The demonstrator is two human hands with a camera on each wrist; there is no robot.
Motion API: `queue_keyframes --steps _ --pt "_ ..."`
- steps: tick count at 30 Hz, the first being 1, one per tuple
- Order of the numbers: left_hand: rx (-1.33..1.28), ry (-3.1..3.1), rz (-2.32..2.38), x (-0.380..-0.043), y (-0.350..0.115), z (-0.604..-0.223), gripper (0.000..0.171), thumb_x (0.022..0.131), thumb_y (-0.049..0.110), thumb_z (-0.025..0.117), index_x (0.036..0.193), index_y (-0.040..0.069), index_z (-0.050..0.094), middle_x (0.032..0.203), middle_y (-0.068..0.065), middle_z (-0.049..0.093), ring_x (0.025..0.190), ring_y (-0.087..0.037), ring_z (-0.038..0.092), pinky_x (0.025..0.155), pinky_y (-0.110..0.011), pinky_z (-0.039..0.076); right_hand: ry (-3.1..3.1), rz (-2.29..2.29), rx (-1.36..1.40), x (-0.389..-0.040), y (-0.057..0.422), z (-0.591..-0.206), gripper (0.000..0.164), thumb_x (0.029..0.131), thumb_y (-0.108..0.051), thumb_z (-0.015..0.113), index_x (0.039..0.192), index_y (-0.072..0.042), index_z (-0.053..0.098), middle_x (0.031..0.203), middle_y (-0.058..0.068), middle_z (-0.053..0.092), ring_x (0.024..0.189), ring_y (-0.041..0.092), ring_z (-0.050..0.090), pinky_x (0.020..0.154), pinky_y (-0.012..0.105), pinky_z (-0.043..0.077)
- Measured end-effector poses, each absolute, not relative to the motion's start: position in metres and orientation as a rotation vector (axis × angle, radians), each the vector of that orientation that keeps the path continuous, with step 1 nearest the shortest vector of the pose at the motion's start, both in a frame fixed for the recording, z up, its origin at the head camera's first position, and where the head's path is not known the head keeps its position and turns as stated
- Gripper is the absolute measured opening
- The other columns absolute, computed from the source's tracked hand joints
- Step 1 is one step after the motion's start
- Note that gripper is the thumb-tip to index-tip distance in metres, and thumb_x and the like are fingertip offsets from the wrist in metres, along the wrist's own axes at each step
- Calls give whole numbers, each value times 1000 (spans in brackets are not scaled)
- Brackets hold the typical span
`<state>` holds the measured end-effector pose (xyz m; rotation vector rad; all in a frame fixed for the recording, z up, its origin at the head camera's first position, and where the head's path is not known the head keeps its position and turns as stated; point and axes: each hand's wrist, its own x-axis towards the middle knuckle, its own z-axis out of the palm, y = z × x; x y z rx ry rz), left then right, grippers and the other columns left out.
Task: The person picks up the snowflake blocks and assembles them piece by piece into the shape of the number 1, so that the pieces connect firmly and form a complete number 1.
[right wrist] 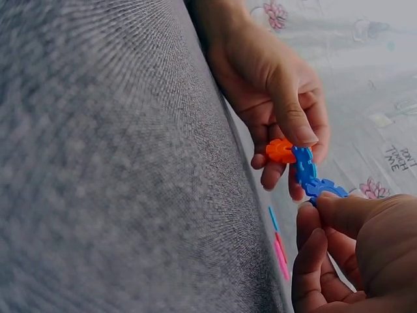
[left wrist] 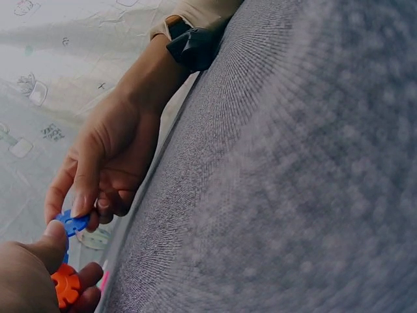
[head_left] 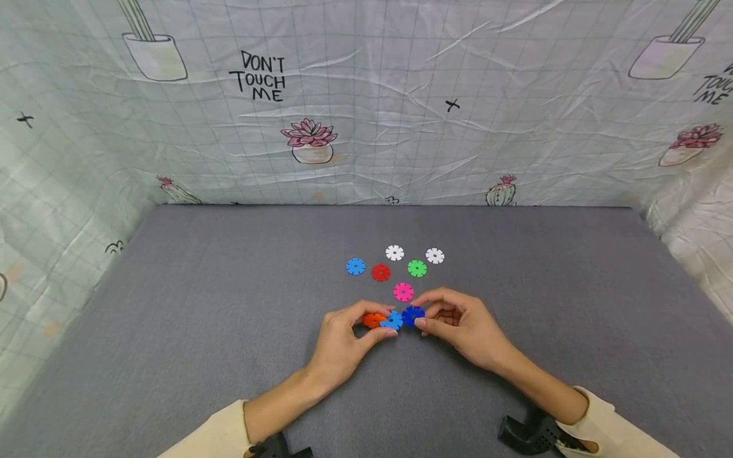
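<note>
low over the mat, both hands pinching joined discs, left hand (head_left: 343, 343) orange-and-blue pair (head_left: 382, 320), right hand (head_left: 458, 324) dark blue disc (head_left: 412, 315)

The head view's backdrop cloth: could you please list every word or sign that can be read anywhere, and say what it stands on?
"DON'T TOUCH ME": printed in black on the backdrop cloth, left of centre.
"TOUCH ME": the same print at the cloth's right edge, its first line cut off.
The print in the right wrist view is too blurred to read.
The discs bear no text.
</note>
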<state>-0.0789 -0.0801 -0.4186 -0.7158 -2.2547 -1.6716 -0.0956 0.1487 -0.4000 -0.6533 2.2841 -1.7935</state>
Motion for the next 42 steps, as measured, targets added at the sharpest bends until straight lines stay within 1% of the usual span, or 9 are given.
queue_keyframes --steps 12,19,33,42 --pt "-719 -2244 -1661 -79 -80 -419 23 77 16 78 97 9 70 100 1 71 77 -9 67 68 -30 53 2329 -1769 -687 -95 148 -400 26 84 -7 73 109 -14 68 81 5 68 71 22 66 63 30 55" --pt "-714 -2258 -1660 -79 -80 -418 23 78 17 78 98 10 70 97 2 71 75 -8 66 68 -29 53 2345 -1755 -699 -95 148 -399 25 84 -8 73 108 -16 69 81 4 67 68 23 64 61 28 53" --pt "-691 -2268 -1706 -78 -79 -416 22 79 17 77 99 10 70 93 3 71 73 -9 65 66 -28 52 2349 -1760 -732 -95 149 -399 27 84 -7 74 109 -15 69 79 1 67 63 21 60 55 27 50" --pt "-726 -2245 -1717 -77 -79 -415 25 76 12 80 100 9 70 92 0 72 71 -9 65 66 -27 52 2315 -1773 -757 -94 148 -399 26 84 -8 73 110 -14 69 80 2 67 63 22 60 55 28 51"
